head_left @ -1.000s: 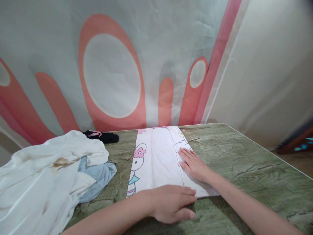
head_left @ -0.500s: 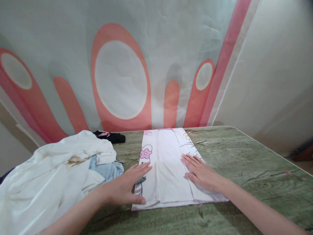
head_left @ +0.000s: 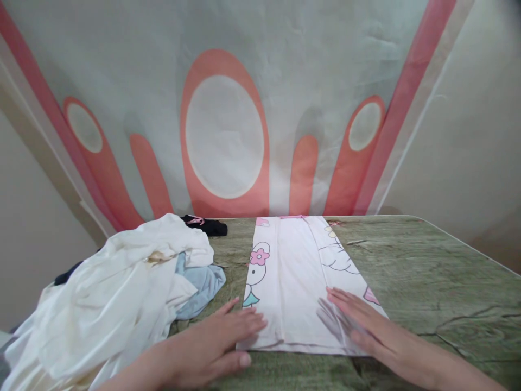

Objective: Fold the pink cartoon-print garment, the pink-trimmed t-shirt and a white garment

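A white garment [head_left: 299, 282] with pink and cartoon prints lies before me, its two sides folded in to make a long flat panel. My left hand [head_left: 220, 336] is at its near left corner, fingers stretched out over the edge and thumb apart. Over the near right part is my right hand [head_left: 366, 320], fingers extended and thumb spread, casting a shadow on the cloth. Whether the right palm touches the fabric I cannot tell. Neither hand grips anything.
To the left a heap of white clothes [head_left: 109, 293] is piled up, with a light blue cloth [head_left: 201, 290] beneath its right side. A black garment [head_left: 209, 226] lies behind it. The wood-patterned table [head_left: 411, 271] reaches a printed backdrop [head_left: 280, 81].
Both hands have slid toward the near edge of the garment, uncovering more of the prints on its sides. My view has shifted a little to the left.
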